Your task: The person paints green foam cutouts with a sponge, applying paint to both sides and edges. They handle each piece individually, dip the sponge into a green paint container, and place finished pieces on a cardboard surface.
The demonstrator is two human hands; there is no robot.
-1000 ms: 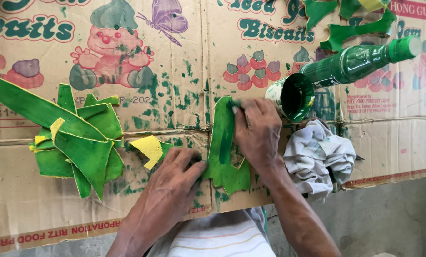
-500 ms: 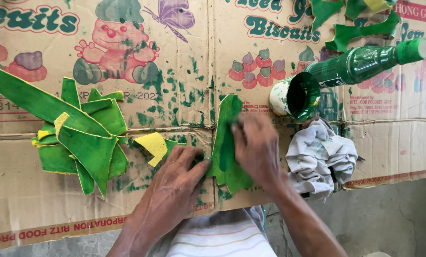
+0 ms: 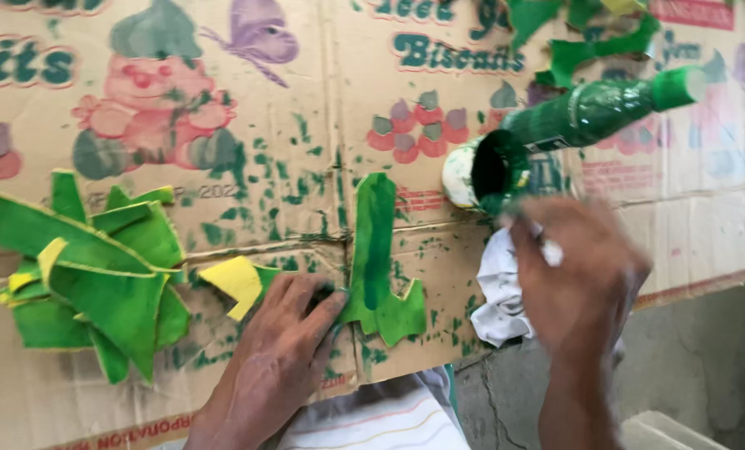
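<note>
Green-painted leaf cutout pinned flat on printed cardboard

Left hand [image 3: 285, 346] presses spread fingers on the green leaf cutout [image 3: 378, 262]; right hand [image 3: 580, 279], blurred, grip unclear, hovers over white rag [image 3: 497, 292] below paint bottle [image 3: 572, 125].

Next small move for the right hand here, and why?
Probably dip into the cut bottle of green paint. The right hand is blurred just below its open mouth, over the white rag, apparently holding something small and white. The left hand pins the green cutout flat on the cardboard, ready for more paint.
</note>
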